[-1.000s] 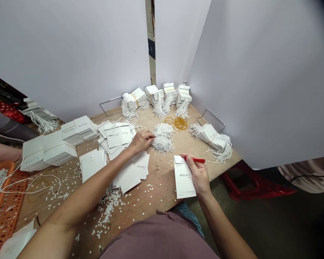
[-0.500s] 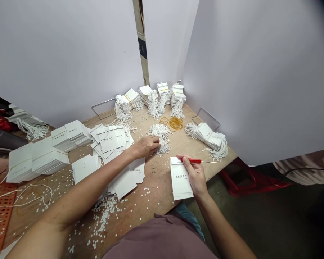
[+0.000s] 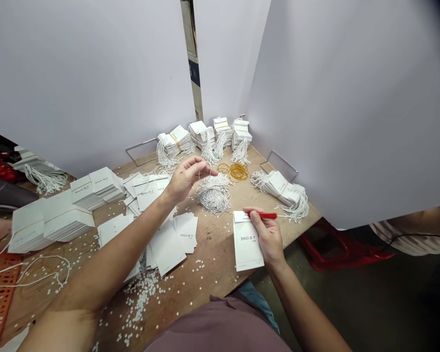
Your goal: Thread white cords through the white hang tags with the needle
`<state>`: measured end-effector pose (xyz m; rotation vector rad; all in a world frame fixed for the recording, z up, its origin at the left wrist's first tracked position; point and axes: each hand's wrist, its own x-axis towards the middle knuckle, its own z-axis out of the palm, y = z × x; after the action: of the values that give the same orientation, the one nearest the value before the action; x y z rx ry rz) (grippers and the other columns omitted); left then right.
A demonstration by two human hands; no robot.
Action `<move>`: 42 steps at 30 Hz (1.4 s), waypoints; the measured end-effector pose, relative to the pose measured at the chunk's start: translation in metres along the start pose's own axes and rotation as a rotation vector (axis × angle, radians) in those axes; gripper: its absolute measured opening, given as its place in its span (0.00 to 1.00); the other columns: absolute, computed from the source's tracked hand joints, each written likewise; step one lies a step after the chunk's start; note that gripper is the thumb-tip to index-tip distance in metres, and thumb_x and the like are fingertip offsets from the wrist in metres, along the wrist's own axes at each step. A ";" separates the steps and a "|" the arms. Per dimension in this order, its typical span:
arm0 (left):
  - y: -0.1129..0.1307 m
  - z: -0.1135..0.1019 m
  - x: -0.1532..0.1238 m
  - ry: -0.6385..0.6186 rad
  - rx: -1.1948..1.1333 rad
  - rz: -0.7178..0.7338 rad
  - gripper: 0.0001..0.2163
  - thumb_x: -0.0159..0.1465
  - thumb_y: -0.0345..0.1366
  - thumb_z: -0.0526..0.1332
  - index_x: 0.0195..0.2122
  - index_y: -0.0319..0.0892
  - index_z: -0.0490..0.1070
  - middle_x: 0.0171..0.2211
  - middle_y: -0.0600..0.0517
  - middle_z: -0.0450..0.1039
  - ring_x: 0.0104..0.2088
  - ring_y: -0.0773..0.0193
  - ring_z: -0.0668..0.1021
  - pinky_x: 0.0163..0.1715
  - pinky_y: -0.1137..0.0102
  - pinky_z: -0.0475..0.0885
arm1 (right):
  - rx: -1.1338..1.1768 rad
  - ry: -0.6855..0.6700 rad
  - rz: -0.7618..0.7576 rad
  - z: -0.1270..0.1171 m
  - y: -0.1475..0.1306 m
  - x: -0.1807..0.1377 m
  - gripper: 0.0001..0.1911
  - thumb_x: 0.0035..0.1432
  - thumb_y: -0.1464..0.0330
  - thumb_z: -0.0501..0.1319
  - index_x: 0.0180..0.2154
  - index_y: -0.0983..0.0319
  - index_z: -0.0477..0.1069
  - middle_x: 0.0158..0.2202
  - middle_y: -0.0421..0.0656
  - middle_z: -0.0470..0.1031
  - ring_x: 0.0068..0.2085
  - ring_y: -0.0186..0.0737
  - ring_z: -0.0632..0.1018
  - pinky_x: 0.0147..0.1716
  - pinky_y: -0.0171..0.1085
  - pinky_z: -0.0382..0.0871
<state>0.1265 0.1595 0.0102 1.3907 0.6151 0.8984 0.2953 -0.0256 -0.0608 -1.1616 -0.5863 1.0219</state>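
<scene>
My left hand (image 3: 188,178) is raised just above a pile of white strings (image 3: 214,193), thumb and fingers pinched together on a thin white string. My right hand (image 3: 269,234) is closed around a white hang tag (image 3: 247,249) printed "SHUI.B.Y", its top part folded over. The same hand grips a red-handled tool (image 3: 266,215) lying across the tag's top, with a thin metal shaft pointing right; the tip's shape is too small to tell. Loose printed tags (image 3: 168,247) lie spread under and beside my left forearm.
Banded tag bundles with strings (image 3: 174,139) line the back; another bundle (image 3: 280,186) lies at right. Yellow rubber bands (image 3: 238,171) sit behind the string pile. Tag stacks (image 3: 64,220) and an orange basket (image 3: 3,298) stand left. White paper dots (image 3: 143,293) litter the table; grey panels (image 3: 95,73) enclose it.
My left hand has lifted from the string pile, moving up and slightly left with a string pinched in it. My right hand keeps the tag and red tool, with only a slight shift.
</scene>
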 end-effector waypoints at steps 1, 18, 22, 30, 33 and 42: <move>0.007 0.004 -0.004 -0.013 -0.062 -0.060 0.06 0.64 0.37 0.62 0.33 0.42 0.70 0.29 0.49 0.77 0.34 0.60 0.81 0.43 0.59 0.76 | 0.023 -0.013 -0.003 0.005 -0.004 0.004 0.15 0.57 0.56 0.68 0.38 0.59 0.80 0.35 0.42 0.81 0.31 0.36 0.77 0.28 0.33 0.70; 0.003 -0.001 -0.099 0.096 -0.361 -0.296 0.09 0.62 0.36 0.69 0.36 0.36 0.73 0.28 0.50 0.74 0.24 0.75 0.69 0.25 0.80 0.63 | 0.490 -0.446 0.362 0.093 0.027 0.030 0.19 0.52 0.54 0.72 0.39 0.61 0.77 0.26 0.39 0.80 0.25 0.34 0.79 0.22 0.30 0.71; 0.000 -0.006 -0.107 0.140 -0.326 -0.276 0.11 0.59 0.37 0.71 0.36 0.36 0.74 0.31 0.49 0.76 0.30 0.70 0.76 0.29 0.78 0.68 | 0.493 -0.438 0.371 0.102 0.024 0.022 0.19 0.50 0.55 0.73 0.38 0.61 0.78 0.29 0.39 0.81 0.24 0.32 0.78 0.22 0.30 0.71; 0.014 -0.019 -0.123 0.254 -0.138 0.027 0.06 0.59 0.35 0.71 0.33 0.41 0.77 0.29 0.55 0.72 0.27 0.72 0.71 0.30 0.74 0.68 | 0.363 -0.348 0.324 0.102 0.005 0.008 0.17 0.50 0.56 0.73 0.37 0.61 0.80 0.30 0.40 0.80 0.28 0.35 0.79 0.28 0.33 0.73; 0.016 -0.012 -0.133 0.234 0.265 0.201 0.08 0.62 0.38 0.68 0.29 0.41 0.79 0.27 0.52 0.75 0.31 0.65 0.74 0.38 0.67 0.69 | 0.281 -0.317 0.247 0.104 -0.002 0.001 0.14 0.52 0.57 0.72 0.35 0.60 0.81 0.32 0.40 0.79 0.31 0.35 0.77 0.32 0.33 0.73; -0.009 0.015 -0.139 0.453 0.378 0.151 0.08 0.62 0.39 0.66 0.31 0.41 0.78 0.30 0.51 0.75 0.31 0.64 0.74 0.32 0.70 0.69 | 0.038 -0.228 -0.334 0.101 -0.011 -0.012 0.06 0.61 0.66 0.65 0.36 0.58 0.82 0.42 0.43 0.73 0.45 0.39 0.75 0.49 0.40 0.70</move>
<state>0.0647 0.0369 -0.0164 1.5937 1.0770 1.2823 0.2111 0.0102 -0.0155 -0.8815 -0.9047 0.8770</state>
